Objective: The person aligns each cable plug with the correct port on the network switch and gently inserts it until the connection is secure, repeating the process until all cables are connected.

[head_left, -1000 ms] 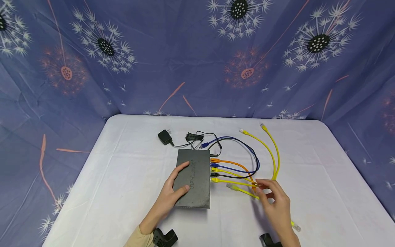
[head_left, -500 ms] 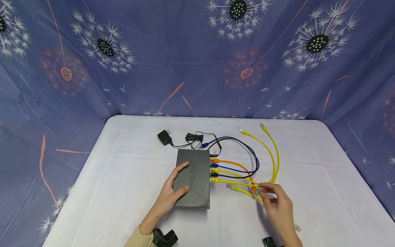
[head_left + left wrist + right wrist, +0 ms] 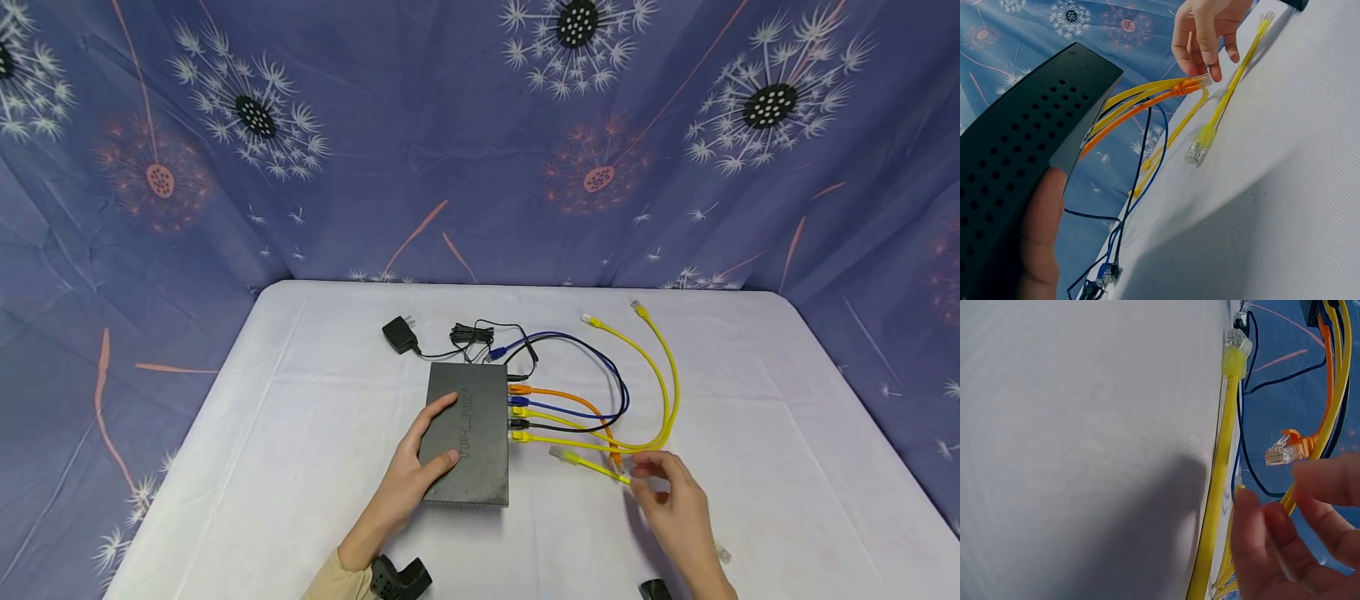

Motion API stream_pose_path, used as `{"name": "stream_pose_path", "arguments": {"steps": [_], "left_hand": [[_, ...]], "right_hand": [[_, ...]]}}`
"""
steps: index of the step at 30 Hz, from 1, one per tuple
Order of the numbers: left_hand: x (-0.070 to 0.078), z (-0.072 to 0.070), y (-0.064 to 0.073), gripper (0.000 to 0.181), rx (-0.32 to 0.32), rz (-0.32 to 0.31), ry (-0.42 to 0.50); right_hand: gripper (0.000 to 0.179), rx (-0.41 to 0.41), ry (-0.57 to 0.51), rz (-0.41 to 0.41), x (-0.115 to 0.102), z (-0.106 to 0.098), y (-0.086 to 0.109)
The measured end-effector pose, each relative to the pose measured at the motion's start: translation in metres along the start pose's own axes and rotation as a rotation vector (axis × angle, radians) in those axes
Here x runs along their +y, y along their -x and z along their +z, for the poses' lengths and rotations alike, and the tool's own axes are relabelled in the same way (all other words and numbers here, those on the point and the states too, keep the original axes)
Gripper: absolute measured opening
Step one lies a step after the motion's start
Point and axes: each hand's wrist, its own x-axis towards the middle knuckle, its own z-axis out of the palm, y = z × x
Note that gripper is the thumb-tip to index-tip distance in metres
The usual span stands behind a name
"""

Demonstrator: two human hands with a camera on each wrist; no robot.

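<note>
My left hand point(image 3: 412, 475) grips the dark grey TP-Link network switch point(image 3: 480, 467) by its left side, thumb and a finger on the top. In the left wrist view the switch's vented side is tilted up above the table. Orange, blue, black and yellow network cables run from ports on its right side. My right hand point(image 3: 675, 500) is beside the free plug of the orange cable point(image 3: 1291, 450), fingers loosely bent, with a gap between thumb and index finger. Yellow cables point(image 3: 667, 392) curve past its fingertips. A loose yellow cable point(image 3: 1225, 103) lies under this hand.
Behind the switch are a black power adapter point(image 3: 401, 334) with a coiled cord point(image 3: 472, 333) and a blue plug point(image 3: 497, 354). Two yellow plugs point(image 3: 592, 320) point to the back of the white table point(image 3: 315, 400). A patterned blue cloth point(image 3: 450, 150) hangs behind.
My right hand has let go of the yellow cables and drawn slightly down and right, to the orange plug. The left hand and the switch have hardly moved.
</note>
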Motion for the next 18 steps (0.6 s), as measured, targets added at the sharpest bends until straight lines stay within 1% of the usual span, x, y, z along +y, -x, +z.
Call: {"name": "stream_pose_path", "arguments": {"steps": [5, 7, 10, 14, 18], "left_hand": [[-0.0003, -0.0002, -0.0001, 0.063, 0.001, 0.010, -0.009], [-0.0003, -0.0002, -0.0001, 0.063, 0.002, 0.008, -0.010], [-0.0001, -0.0002, 0.0000, 0.063, 0.004, -0.001, -0.007], [0.0007, 0.0001, 0.0000, 0.063, 0.006, -0.014, -0.002], [0.0005, 0.0001, -0.0001, 0.063, 0.007, -0.020, -0.001]], "right_hand": [[0.034, -0.090, 0.041, 0.068, -0.0010, 0.0006, -0.0005], [0.034, -0.114, 0.048, 0.088, -0.0014, 0.0007, -0.0005], [0.034, -0.129, 0.050, 0.089, -0.0008, 0.0010, -0.0003], [0.033, -0.134, 0.049, 0.065, 0.0002, 0.0018, -0.0007], [0.034, -0.143, 0.074, 0.054, 0.0011, 0.0024, -0.0010]]}}
